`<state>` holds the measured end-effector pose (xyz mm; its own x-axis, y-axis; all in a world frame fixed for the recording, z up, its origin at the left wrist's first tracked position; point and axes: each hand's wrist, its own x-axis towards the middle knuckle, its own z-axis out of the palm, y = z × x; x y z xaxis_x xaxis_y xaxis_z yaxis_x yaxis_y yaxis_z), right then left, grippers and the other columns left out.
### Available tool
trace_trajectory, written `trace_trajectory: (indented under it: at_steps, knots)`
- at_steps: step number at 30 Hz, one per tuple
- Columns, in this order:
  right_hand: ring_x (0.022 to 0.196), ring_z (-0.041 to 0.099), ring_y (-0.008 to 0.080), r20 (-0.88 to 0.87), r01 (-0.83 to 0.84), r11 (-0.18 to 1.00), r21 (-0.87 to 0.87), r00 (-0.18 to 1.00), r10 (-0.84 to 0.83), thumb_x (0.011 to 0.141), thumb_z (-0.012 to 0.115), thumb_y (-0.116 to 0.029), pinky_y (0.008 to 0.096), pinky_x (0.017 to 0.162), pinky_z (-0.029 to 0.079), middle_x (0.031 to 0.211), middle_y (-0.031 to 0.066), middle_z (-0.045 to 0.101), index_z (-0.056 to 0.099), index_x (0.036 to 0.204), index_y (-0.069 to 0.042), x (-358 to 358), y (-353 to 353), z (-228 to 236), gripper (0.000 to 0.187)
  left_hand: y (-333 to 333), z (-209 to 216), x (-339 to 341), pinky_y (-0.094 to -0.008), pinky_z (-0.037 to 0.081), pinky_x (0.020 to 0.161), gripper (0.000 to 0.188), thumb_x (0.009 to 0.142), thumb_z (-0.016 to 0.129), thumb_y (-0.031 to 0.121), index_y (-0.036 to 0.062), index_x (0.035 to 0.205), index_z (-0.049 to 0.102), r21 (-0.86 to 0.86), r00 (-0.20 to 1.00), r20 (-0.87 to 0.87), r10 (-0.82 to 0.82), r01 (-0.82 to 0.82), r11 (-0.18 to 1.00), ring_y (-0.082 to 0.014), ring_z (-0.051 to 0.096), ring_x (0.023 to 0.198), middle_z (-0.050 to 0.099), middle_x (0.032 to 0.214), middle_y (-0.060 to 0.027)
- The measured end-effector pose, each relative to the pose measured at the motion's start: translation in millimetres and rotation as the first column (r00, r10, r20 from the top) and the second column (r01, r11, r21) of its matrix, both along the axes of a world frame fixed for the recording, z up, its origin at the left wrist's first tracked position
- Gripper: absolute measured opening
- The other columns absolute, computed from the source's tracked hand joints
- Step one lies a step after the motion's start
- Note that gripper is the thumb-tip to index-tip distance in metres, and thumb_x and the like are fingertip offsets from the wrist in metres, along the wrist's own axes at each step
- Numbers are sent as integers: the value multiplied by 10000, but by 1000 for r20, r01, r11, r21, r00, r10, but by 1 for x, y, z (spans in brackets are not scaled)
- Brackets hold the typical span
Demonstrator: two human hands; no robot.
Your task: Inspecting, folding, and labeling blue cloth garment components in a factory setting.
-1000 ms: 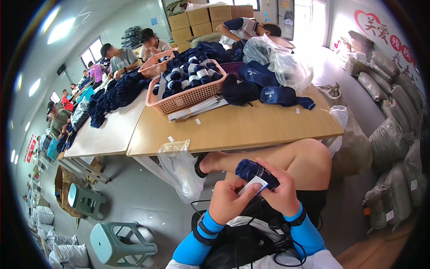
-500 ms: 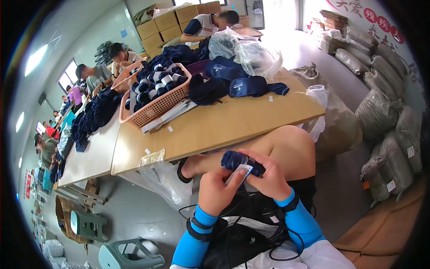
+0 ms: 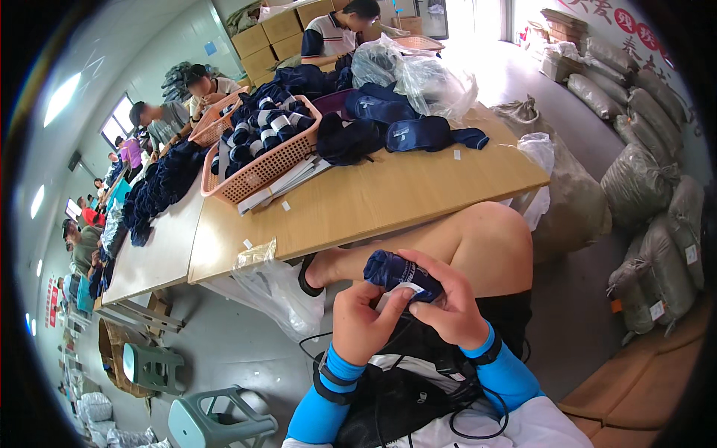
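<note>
A rolled navy fabric bundle [image 3: 390, 270] is held above my lap between both hands. My left hand [image 3: 361, 322] closes on its near left side, with the thumb pressing a white paper strip [image 3: 405, 287] against the roll. My right hand [image 3: 452, 300] wraps the right end, fingers over the top and thumb at the lower side. Part of the strip is hidden under the thumbs. On the table, a pink basket [image 3: 258, 184] holds several similar navy rolls with white bands. Flat navy fabric pieces [image 3: 420, 138] lie right of it.
The wooden table [image 3: 358, 196] stands beyond my raised leg. White paper strips [image 3: 287, 187] lie beside the basket, and clear plastic bags [image 3: 429, 75] sit on the fabric. Green stools [image 3: 216, 418] stand at lower left, stuffed sacks [image 3: 635, 179] at right. Other people sit along the tables.
The paper strip has gone from sticking out past the roll to lying flatter against it. My left thumb has moved up onto the roll. The view has shifted slightly.
</note>
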<state>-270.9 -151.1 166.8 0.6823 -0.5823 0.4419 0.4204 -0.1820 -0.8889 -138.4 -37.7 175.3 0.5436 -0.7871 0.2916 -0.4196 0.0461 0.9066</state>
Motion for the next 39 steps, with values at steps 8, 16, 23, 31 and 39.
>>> trace_trajectory:
  at_steps: [8,16,23,31,39]
  knots:
    - [830,633,69,-12,-62,979,193,998,66,1025,726,-265,226,727,529,1097,53,704,599,1403,43,-4,8,3,505,6,-1,-7,-273,394,555,368,956,808,193,-6,754,573,-220,990,142,-11,43,975,-92,500,660,597,692,-23]
    - [664,569,27,40,97,989,-107,995,-93,1005,752,-297,200,592,475,927,14,701,630,1380,29,5,1,-8,511,11,1,2,-353,486,567,374,896,846,285,-43,818,684,-87,990,129,-57,68,994,-292,629,574,659,663,-166]
    - [637,560,18,-88,177,966,187,983,-163,1022,720,-223,192,547,453,880,-2,674,626,1395,12,5,-10,-4,451,6,13,-9,-386,510,642,426,779,921,375,43,842,662,-124,810,528,254,-223,967,-302,640,691,662,797,-126]
    - [877,736,169,54,214,958,-189,977,-208,894,841,-143,322,823,594,1030,105,763,641,1273,12,-15,0,18,455,26,-4,11,-276,486,639,971,874,323,957,58,982,673,-302,73,-816,-573,792,530,-184,669,765,706,917,-48]
    - [1045,742,350,-112,-127,808,-576,991,77,805,917,-176,361,897,591,1228,200,733,695,1155,-23,-26,14,57,442,16,7,40,-274,569,845,246,985,733,80,2,1217,709,-283,196,-891,-410,467,838,-138,723,955,763,1062,-62]
